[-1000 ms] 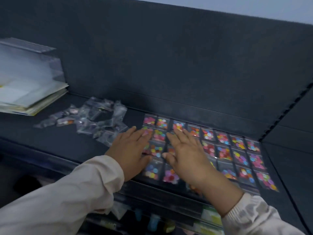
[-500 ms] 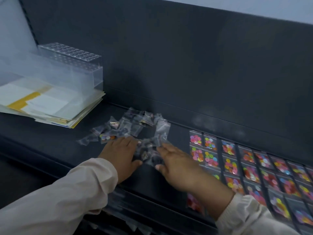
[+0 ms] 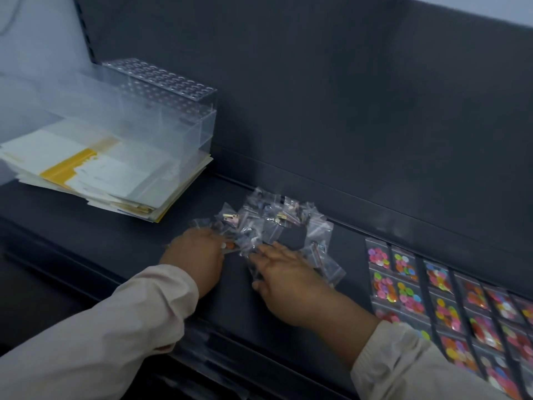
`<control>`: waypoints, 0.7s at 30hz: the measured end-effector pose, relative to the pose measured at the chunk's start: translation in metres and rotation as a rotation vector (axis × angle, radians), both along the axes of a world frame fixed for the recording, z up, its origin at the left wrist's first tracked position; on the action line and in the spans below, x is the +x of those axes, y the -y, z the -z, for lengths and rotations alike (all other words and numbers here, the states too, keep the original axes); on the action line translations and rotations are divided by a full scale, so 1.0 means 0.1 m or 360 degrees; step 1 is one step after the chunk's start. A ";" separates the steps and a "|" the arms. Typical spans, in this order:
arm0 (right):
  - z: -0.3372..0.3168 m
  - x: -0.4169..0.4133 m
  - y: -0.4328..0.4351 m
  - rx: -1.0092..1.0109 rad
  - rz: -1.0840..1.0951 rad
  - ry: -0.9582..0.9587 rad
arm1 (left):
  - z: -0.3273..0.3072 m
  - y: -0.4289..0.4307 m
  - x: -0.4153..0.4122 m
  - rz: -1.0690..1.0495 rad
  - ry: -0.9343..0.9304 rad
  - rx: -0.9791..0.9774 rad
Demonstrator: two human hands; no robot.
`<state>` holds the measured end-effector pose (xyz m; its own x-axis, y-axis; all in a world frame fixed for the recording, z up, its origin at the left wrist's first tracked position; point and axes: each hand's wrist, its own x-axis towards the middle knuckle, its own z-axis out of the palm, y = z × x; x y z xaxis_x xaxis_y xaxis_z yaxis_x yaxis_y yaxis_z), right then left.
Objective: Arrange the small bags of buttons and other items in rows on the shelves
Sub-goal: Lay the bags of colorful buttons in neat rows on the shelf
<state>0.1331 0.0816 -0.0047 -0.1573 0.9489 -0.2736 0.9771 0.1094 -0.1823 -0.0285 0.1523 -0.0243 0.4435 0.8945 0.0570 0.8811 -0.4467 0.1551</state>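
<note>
**Item:** loose heap of small clear bags (image 3: 277,226), holding dark and brass-coloured bits that we cannot identify.

**Location:** on the dark shelf (image 3: 95,243), towards its back wall. It sits between the paper stack (image 3: 109,174) on the left and the laid-out button bags (image 3: 441,310) on the right. The heap's long axis runs left to right along the shelf. A few bags trail from its right end towards the front edge.

**Left hand** (image 3: 196,255): at the heap's near-left corner, fingertips in among the bags. Grip: blur hides the fingers, so we cannot tell whether it pinches a bag or merely touches.

**Right hand** (image 3: 285,275): at the heap's near-right side, fingers stretched fairly flat with the tips resting on bags. Grip: slack, nothing held.

**Key relation:** the heap lies straight ahead of both hands, away from the body. The finished rows lie to the right, parted from the heap by a bare strip of shelf. We judge the right hand nearer that strip, so it seems the one to carry bags sideways to the right while the left feeds from the heap.

**Also entered:** clear perforated rack (image 3: 161,111), over the rear of the paper stack.
</note>
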 end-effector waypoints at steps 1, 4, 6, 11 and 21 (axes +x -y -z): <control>0.01 -0.01 -0.02 -0.0010 0.0023 0.0002 | 0.01 -0.04 -0.02 0.0003 -0.0077 -0.0005; 0.02 0.00 -0.05 0.0007 0.0057 -0.0005 | 0.03 -0.12 -0.03 0.0047 -0.0133 -0.0027; 0.02 0.01 -0.06 0.0019 0.0079 -0.0018 | 0.04 -0.18 -0.03 0.0035 -0.0067 -0.0022; -0.03 0.03 -0.03 0.0057 0.0127 -0.0102 | 0.02 -0.23 -0.06 -0.0061 0.0114 -0.0061; -0.11 0.07 0.07 0.0347 0.0390 -0.0731 | -0.17 -0.07 -0.02 -0.0319 0.1374 -0.0360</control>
<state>0.1399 0.0750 0.0060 0.0181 0.9996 -0.0222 0.8043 -0.0278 -0.5936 -0.0301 0.1596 -0.0074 0.1632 0.9803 0.1108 0.4762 -0.1767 0.8614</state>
